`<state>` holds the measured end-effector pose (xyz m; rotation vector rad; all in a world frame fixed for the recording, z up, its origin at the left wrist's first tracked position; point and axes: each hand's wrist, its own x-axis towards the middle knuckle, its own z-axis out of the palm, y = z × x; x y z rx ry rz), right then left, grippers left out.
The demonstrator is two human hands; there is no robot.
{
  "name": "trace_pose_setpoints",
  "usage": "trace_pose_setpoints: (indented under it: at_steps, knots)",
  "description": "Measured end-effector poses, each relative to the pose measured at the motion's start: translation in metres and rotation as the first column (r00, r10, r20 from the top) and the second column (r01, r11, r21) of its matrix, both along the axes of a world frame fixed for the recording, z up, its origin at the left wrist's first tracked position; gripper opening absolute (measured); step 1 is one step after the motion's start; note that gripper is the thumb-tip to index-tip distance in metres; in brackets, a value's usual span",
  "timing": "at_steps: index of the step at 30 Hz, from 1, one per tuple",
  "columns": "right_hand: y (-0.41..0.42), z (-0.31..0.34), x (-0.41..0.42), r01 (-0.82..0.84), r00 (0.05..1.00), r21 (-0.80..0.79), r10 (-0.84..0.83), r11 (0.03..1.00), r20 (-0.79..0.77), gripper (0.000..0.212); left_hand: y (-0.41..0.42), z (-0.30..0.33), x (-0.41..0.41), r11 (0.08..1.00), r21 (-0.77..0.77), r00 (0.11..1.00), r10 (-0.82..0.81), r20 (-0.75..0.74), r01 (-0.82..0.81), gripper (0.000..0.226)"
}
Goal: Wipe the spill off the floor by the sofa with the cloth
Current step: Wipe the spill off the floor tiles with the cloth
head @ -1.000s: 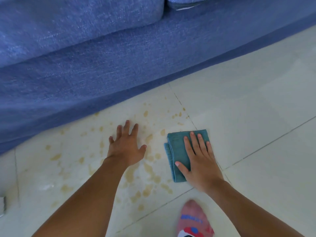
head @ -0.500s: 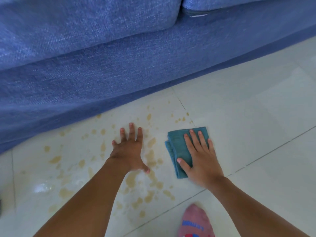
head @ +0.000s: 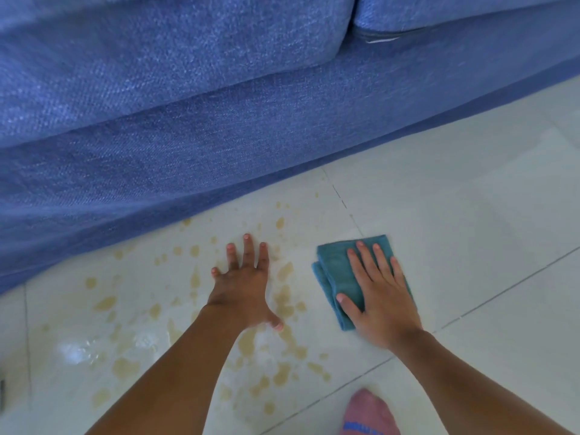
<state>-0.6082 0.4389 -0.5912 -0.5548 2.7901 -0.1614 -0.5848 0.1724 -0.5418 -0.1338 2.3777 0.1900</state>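
A folded teal cloth [head: 335,271] lies flat on the pale tiled floor, just right of a spill [head: 282,302] of many tan-yellow drops and puddles. My right hand [head: 378,296] presses flat on the cloth, fingers spread and pointing toward the sofa, covering its right half. My left hand [head: 246,284] rests palm down on the wet tile in the middle of the spill, fingers apart, holding nothing. The drops spread from the sofa's base leftward and toward me, partly hidden under my left forearm.
A blue fabric sofa [head: 219,127] fills the upper view, its base running diagonally just beyond the spill. My foot in a pink sock [head: 368,416] stands at the bottom edge. Dry-looking tiles [head: 486,215] extend to the right. A small dark object [head: 2,394] shows at the left edge.
My right hand slid the cloth a little away from me, toward the sofa, over drops near the tile joint. My left hand stayed planted in the spill.
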Motion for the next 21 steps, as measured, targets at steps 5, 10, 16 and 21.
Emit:
trace_pose_setpoints:
  at_steps: [5, 10, 16, 21]
  knots:
    - [-0.026, -0.004, -0.043, 0.246, 0.968, 0.017, -0.245, 0.969, -0.051, 0.091, 0.000, 0.000, 0.000, 1.000, 0.002, 1.000, 0.000, -0.009, 0.000, 0.152]
    - [-0.066, 0.000, -0.077, 0.122, 0.993, 0.021, -0.122, 0.992, -0.001, 0.093, 0.002, 0.000, -0.003, 1.000, -0.004, 1.000, 0.006, 0.004, -0.006, 0.153]
    - [-0.055, 0.001, -0.042, -0.130, 0.991, -0.035, 0.130, 0.991, 0.008, 0.085, 0.000, -0.001, -0.002, 1.000, 0.015, 1.000, 0.023, -0.003, -0.023, 0.154]
    - [-0.043, -0.002, -0.073, 0.111, 0.993, 0.025, -0.110, 0.993, -0.053, 0.091, -0.001, -0.001, -0.001, 1.000, 0.017, 1.000, 0.009, -0.015, -0.008, 0.152]
